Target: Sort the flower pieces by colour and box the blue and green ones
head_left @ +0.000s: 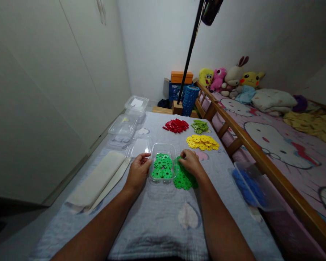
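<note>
A clear plastic container (pixel 163 146) stands on the cloth in front of me, with green flower-shaped plastic pieces (pixel 162 166) inside. My left hand (pixel 137 172) grips its left wall between thumb and fingers. Just right of the container lies a loose pile of the same green pieces (pixel 184 182). My right hand (pixel 191 163) is over the pile's upper edge, its fingers pinched on a green flower-shaped piece; the hand and wrist hide part of the pile.
Red pieces (pixel 176 125), yellow pieces (pixel 202 142) and light green pieces (pixel 200 126) lie in piles farther back. At the left are a lid (pixel 139 146), stacked clear containers (pixel 123 125) and a folded cream cloth (pixel 99 181). A tub with blue pieces (pixel 248 186) stands by the wooden bed rail (pixel 241 139).
</note>
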The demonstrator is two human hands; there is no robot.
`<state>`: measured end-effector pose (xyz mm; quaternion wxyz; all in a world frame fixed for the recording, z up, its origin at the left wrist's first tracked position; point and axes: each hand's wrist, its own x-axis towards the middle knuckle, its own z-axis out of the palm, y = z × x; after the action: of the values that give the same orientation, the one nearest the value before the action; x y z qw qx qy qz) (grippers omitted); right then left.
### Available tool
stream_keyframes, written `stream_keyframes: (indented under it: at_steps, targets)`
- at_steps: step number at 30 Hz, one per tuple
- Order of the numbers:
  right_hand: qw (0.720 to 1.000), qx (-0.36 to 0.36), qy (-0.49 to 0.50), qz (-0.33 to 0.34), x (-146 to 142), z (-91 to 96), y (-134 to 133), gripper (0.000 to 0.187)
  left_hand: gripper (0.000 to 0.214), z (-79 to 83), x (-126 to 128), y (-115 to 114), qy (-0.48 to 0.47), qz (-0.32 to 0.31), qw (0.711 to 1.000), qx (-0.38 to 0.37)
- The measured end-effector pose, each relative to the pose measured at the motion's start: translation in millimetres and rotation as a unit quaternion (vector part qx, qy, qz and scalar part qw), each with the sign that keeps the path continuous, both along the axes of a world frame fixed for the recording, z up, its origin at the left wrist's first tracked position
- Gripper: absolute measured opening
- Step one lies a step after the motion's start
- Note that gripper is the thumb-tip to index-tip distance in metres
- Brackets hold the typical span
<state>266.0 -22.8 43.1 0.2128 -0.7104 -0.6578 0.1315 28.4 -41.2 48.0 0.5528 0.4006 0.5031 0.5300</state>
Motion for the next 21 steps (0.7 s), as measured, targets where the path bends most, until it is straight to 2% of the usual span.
stream_keyframes:
  at_steps: [3, 5, 9, 11, 15, 21]
  targets:
    - [0.996, 0.042, 0.072, -0.014, 1, 4.3, 3, 0.01, 0.044, -1.6, -1, 1, 0.002, -0.003, 1.0, 0.002]
    - [0.989, 0.107, 0.102, -0.012, -1, 10.0, 3, 0.01, 0.043, -3.1, -1, 1, 0.006, -0.005, 1.0, 0.004]
    - [0.967, 0.214, 0.126, 0.047, -16, 24.9, -5, 0.008, 0.043, -5.9, -2, 2, 0.014, -0.004, 1.0, 0.011]
    - [0.965, 0.22, 0.117, 0.082, -26, 31.0, -10, 0.008, 0.044, -6.4, -2, 2, 0.015, -0.006, 1.0, 0.008]
    - [0.974, 0.175, 0.055, 0.134, -43, 35.7, -18, 0.011, 0.043, -6.1, -2, 1, 0.018, -0.011, 1.0, 0.005]
    - [0.978, 0.134, 0.011, 0.161, -54, 31.8, -15, 0.009, 0.041, -6.1, -3, 2, 0.016, -0.011, 1.0, 0.014]
